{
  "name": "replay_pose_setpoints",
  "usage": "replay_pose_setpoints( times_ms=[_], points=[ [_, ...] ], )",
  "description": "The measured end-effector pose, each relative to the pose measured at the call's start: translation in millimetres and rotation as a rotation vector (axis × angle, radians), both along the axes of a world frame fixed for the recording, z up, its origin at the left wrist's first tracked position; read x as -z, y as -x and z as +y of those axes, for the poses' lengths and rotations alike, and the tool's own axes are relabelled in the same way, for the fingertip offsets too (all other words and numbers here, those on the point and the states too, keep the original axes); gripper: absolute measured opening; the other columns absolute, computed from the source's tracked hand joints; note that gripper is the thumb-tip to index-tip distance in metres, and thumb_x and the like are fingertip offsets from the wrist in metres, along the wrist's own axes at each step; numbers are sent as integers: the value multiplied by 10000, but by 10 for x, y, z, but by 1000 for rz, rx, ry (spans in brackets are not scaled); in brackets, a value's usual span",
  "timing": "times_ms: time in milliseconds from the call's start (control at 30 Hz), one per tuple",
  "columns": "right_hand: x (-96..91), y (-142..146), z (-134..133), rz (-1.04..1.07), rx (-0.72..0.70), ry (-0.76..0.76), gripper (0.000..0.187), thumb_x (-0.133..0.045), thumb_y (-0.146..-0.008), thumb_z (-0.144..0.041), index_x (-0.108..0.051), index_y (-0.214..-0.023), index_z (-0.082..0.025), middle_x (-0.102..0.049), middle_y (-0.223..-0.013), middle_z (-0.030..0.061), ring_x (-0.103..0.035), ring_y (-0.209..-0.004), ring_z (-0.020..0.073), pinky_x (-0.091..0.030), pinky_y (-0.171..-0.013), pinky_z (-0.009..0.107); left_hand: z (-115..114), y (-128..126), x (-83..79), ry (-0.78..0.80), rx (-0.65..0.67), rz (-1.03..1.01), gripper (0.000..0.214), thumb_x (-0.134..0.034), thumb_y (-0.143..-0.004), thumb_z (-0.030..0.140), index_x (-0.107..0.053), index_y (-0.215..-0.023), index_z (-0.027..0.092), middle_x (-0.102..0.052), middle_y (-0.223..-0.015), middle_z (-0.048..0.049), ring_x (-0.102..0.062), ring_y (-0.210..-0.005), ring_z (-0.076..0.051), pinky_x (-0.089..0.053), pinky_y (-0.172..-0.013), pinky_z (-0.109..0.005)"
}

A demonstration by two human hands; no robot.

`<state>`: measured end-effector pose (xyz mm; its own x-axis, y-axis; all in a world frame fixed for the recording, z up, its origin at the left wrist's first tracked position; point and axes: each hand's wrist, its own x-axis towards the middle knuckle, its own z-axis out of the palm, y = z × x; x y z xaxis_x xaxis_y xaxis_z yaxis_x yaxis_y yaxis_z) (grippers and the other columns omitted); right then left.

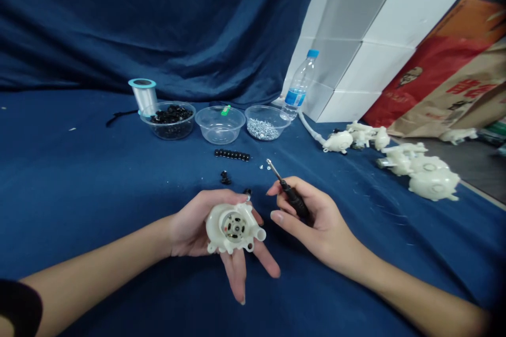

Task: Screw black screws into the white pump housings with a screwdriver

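Note:
My left hand [197, 223] holds a cream plastic pump housing [215, 223] with a round motor [236, 226] set in its face. The thumb rests on the housing's top edge, while the other fingers spread out beneath it. A small black part [247, 192] shows just above the thumb tip. To the right, my right hand [316, 215] is closed around the black handle of a screwdriver [294, 197], its metal tip pointing up and left with a small screw-like bit at the end. The screwdriver and the housing are apart.
Beyond the hands lie a row of black rubber pieces [232, 155], loose black parts [225, 177] and small screws [269, 168]. Behind stand bowls of black parts [172, 125] and screws [264, 130], another bowl [220, 131], a spool [144, 97] and a bottle [298, 89]. More housings [430, 176] lie right.

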<state>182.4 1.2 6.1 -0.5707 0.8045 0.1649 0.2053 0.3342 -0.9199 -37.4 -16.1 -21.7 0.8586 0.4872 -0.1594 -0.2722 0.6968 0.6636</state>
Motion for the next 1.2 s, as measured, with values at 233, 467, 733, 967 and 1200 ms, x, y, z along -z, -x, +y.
replay_pose_setpoints(
  times_ms=[233,467,733,967,1200],
  points=[
    [17,-1,8,-23,8,5,132,-611,-943,-261,-572,-1064,-227,-354,-686,-66,-360,-620,115,-369,-619,259,2,29,-2,37,-26,78,456,-515,-794,545,-640,-968,143,-761,-785,-155,-658,-462,-209,-453,-497,-260],
    [3,3,15,-34,22,-5,108,-611,-941,-282,-587,-1031,-227,-346,-670,-60,-350,-604,122,-351,-587,261,6,43,-36,44,-118,237,432,-589,-735,485,-752,-812,93,-744,-680,-107,-635,-525,-161,-422,-467,-207],
    [20,13,34,-30,15,-2,103,-629,-936,-269,-595,-1026,-233,-359,-670,-63,-345,-597,111,-333,-568,242,10,38,-196,-17,185,376,493,-384,-851,494,-710,-813,126,-723,-615,-178,-509,-294,-179,-183,-241,-211],
    [-6,27,-7,-22,26,-6,100,-631,-924,-268,-597,-997,-208,-342,-650,-69,-329,-581,105,-330,-553,236,-18,-18,-244,-86,157,496,509,-409,-867,539,-703,-812,128,-707,-557,-149,-510,-264,-167,-197,-226,-181],
    [-4,24,-3,-32,49,-14,112,-649,-903,-277,-612,-974,-198,-396,-649,-57,-359,-582,109,-344,-557,245,-46,-70,-296,-108,175,448,461,-359,-919,398,-683,-769,106,-700,-559,-154,-552,-287,-184,-331,-224,-199]
  ],
)
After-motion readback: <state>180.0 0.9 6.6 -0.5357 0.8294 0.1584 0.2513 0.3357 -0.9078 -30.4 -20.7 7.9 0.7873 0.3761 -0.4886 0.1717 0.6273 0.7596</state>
